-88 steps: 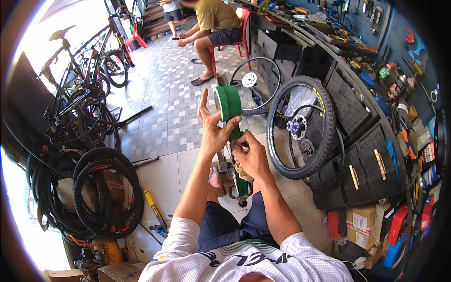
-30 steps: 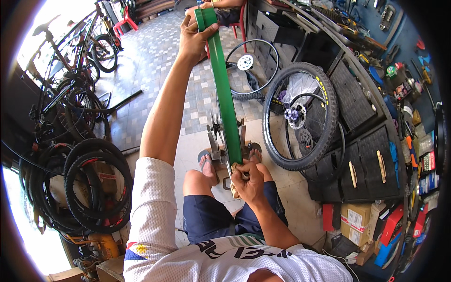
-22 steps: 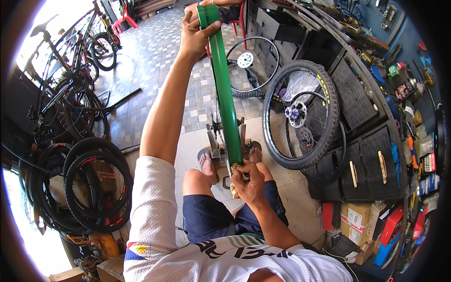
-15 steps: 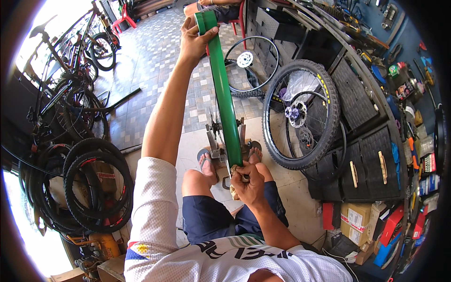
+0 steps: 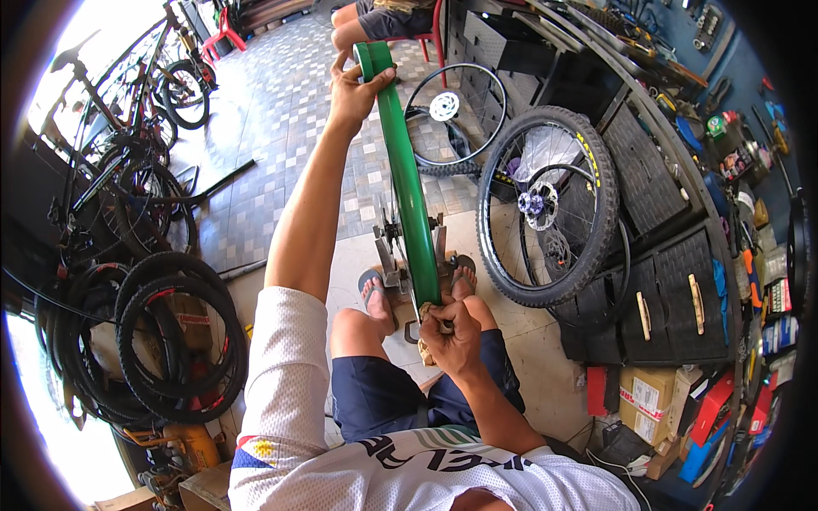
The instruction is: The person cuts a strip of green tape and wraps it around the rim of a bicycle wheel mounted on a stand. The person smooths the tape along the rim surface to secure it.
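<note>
My left hand (image 5: 352,95), out at arm's length, grips a roll of green tape (image 5: 373,58) with its thumb on the near side. From the roll a wide green strip (image 5: 407,183) runs taut down toward me, over a bicycle wheel standing edge-on in a metal truing stand (image 5: 390,266). The strip hides most of the rim. At its near end, between my knees, my right hand (image 5: 456,341) is closed on a crumpled tan rag (image 5: 428,328), held against the tape and rim.
Right of the stand, a wheel with a knobby tyre (image 5: 545,209) leans on dark cabinets (image 5: 639,170). A bare rim with a disc (image 5: 444,106) lies farther off. Loose tyres (image 5: 179,336) and parked bicycles (image 5: 111,153) fill the left. A seated person's legs (image 5: 375,24) show at the top.
My left hand and the tape roll have come slightly toward me. The right hand with the rag stays nearly in place. The seated person's hand has left the view.
</note>
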`<state>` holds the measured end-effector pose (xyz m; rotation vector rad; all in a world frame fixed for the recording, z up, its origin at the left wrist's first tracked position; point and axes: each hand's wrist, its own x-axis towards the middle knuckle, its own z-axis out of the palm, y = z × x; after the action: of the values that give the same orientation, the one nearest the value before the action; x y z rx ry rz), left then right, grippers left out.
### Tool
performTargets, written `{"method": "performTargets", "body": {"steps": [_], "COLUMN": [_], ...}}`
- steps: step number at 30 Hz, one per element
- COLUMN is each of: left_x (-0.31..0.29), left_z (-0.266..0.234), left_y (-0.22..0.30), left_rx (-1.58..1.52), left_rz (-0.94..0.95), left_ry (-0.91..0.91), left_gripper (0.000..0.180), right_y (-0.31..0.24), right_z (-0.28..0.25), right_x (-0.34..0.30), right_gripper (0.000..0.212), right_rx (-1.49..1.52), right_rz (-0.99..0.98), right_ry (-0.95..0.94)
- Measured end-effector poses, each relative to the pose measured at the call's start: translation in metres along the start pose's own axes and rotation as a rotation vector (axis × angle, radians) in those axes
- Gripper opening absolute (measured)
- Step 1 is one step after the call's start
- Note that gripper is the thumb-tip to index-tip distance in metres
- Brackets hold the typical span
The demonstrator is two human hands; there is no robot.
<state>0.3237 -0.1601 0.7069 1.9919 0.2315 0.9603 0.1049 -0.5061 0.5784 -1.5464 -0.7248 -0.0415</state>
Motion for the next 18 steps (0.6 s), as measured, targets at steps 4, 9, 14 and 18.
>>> {"method": "performTargets", "body": {"steps": [4,9,14,18], "left_x": [-0.002,-0.005,-0.007,-0.008], "left_z": [0.002,0.004,0.007,0.008], "left_y": [-0.007,-0.011,-0.015,-0.022], "left_rx": [0.053,0.082,0.109,0.066], "left_rz": [-0.015,-0.052,-0.067,-0.097], "left_ry": [0.006,0.011,0.006,0.000], "left_gripper": [0.043,0.045,0.045,0.045], "right_y": [-0.001,-0.002,-0.001,-0.007], "right_z": [0.000,-0.001,0.000,0.000], "right_x": [-0.001,0.000,0.000,0.005], "right_gripper": [0.022,0.022,0.022,0.022], "right_rx": [0.018,0.008,0.013,-0.007], "right_rz": [0.019,0.021,0.004,-0.044], "right_ry": [-0.002,-0.007,0.006,0.012]}}
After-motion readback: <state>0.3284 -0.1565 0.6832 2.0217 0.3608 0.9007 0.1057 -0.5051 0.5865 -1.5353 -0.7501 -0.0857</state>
